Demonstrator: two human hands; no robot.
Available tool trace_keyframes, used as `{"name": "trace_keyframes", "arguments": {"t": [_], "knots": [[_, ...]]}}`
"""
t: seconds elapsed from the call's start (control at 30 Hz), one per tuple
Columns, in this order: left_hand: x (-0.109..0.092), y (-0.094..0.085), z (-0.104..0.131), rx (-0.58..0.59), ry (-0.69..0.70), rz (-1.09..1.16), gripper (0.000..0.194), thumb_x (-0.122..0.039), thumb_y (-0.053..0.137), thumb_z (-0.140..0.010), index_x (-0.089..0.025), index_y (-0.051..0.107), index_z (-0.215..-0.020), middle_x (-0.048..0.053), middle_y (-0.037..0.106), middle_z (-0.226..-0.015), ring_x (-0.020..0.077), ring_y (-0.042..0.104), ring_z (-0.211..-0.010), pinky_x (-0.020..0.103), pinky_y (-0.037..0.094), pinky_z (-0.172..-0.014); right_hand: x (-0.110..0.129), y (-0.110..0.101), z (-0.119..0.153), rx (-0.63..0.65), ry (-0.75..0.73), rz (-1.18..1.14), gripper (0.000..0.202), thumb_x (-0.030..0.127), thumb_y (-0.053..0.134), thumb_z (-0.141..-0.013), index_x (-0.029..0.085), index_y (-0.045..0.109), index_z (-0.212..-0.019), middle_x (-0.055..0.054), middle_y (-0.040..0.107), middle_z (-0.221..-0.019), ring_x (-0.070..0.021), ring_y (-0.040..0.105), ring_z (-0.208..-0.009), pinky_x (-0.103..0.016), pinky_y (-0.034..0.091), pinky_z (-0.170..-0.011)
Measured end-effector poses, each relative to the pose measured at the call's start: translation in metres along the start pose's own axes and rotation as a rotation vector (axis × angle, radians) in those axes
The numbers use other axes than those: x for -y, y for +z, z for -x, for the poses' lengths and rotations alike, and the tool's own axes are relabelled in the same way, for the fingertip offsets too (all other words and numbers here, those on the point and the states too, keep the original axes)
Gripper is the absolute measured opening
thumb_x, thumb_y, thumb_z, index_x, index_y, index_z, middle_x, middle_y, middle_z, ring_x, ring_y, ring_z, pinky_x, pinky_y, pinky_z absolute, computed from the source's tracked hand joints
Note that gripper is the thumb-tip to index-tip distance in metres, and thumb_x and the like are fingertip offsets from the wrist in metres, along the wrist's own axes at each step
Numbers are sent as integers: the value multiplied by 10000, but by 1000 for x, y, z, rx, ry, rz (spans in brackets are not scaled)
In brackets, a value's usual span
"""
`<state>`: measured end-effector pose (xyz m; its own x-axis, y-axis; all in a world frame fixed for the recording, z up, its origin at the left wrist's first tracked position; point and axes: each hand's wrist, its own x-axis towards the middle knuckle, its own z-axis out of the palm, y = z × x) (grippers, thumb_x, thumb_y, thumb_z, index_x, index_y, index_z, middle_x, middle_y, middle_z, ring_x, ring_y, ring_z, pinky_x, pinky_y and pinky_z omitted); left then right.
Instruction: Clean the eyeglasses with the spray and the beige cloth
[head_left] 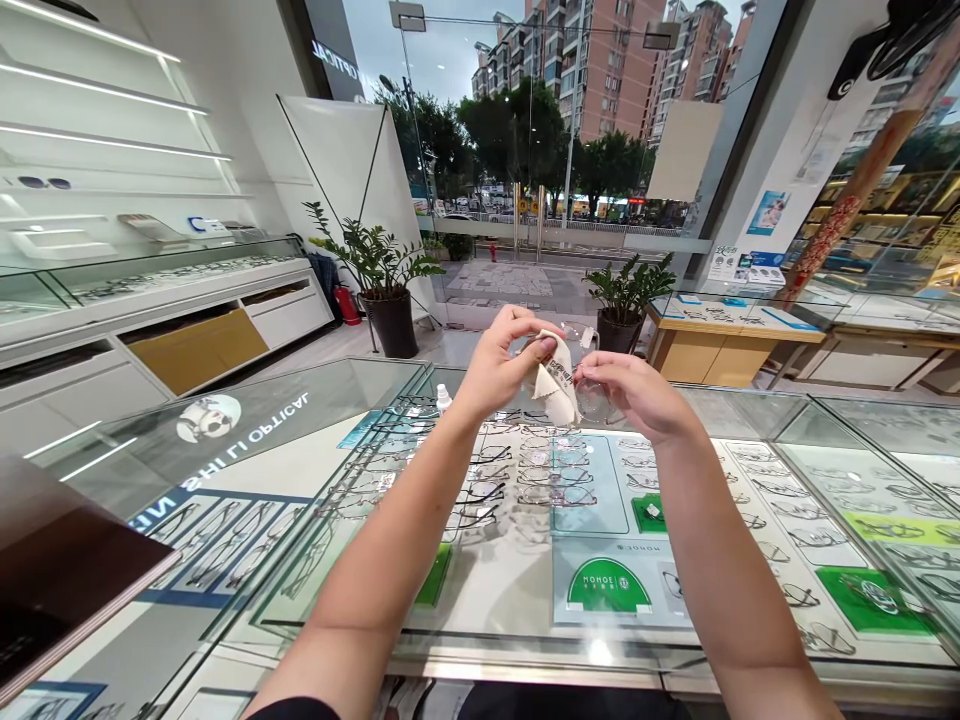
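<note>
Above the glass counter, my left hand point(514, 355) pinches a cream cleaning cloth point(559, 395) with dark printing on it. The cloth is folded over part of a pair of thin-rimmed eyeglasses point(598, 400), and its lower corner hangs loose. My right hand point(626, 385) is closed on the eyeglasses at their right side, fingertips on the thin frame. A small white tag point(587, 337) shows near the glasses, between the hands. The lens under the cloth is hidden.
Below lies a glass display case point(495, 640) with rows of eyeglasses and a green card point(609, 585). A white spray bottle point(443, 398) stands behind my left forearm. At lower left a dark brown panel point(67, 570) juts in. Potted plants point(394, 322) stand by the glass door.
</note>
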<state>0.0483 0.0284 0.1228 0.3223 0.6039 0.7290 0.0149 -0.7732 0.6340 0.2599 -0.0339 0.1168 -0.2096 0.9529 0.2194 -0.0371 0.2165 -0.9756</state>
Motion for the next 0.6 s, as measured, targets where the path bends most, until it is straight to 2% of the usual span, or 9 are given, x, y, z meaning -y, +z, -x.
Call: {"name": "trace_keyframes", "arguments": {"t": [0.1, 0.17, 0.27, 0.37, 0.43, 0.6], "knots": [[-3, 2, 1, -82, 67, -168, 263, -492, 728, -936, -247, 801, -998, 69, 565, -1006, 240, 537, -1053, 380, 434, -1003, 0, 7, 0, 25, -8, 26, 152, 399, 770, -808, 249, 760, -788, -29, 740, -919, -189, 581, -845, -347, 425, -775], [-8, 4, 3, -176, 50, -249, 261, -476, 765, -910, -237, 754, -1014, 60, 578, -1000, 228, 529, -992, 355, 429, -930, 0, 11, 1, 28, -27, 28, 157, 410, 767, -814, 257, 759, -779, -28, 734, -901, -201, 587, -864, -358, 439, -810], [-16, 8, 10, -272, -84, -347, 325, -510, 804, -868, -223, 656, -900, 11, 558, -804, 184, 476, -768, 306, 359, -746, 1, 15, 2, 20, -46, 18, 154, 409, 765, -824, 265, 759, -771, -25, 713, -882, -209, 595, -891, -375, 448, -884], [-22, 10, 15, -219, -201, -387, 425, -573, 729, -910, -219, 588, -722, -10, 500, -614, 172, 435, -641, 299, 274, -662, 0, 17, 2, 9, -53, 23, 153, 400, 756, -843, 266, 750, -770, -21, 690, -878, -205, 586, -889, -381, 438, -907], [-22, 10, 16, -177, -246, -359, 482, -605, 684, -930, -216, 589, -661, 8, 542, -586, 182, 482, -627, 297, 275, -644, 0, 18, 2, 8, -56, 24, 168, 407, 749, -854, 263, 737, -770, -21, 683, -879, -204, 578, -879, -386, 433, -901], [-6, 10, 10, 36, -445, -24, 545, -708, 635, -919, -181, 714, -799, 75, 740, -793, 201, 669, -689, 294, 432, -650, -5, 21, -1, 11, -70, 17, 178, 404, 743, -859, 255, 704, -769, -8, 656, -848, -185, 539, -819, -371, 402, -819]]}}
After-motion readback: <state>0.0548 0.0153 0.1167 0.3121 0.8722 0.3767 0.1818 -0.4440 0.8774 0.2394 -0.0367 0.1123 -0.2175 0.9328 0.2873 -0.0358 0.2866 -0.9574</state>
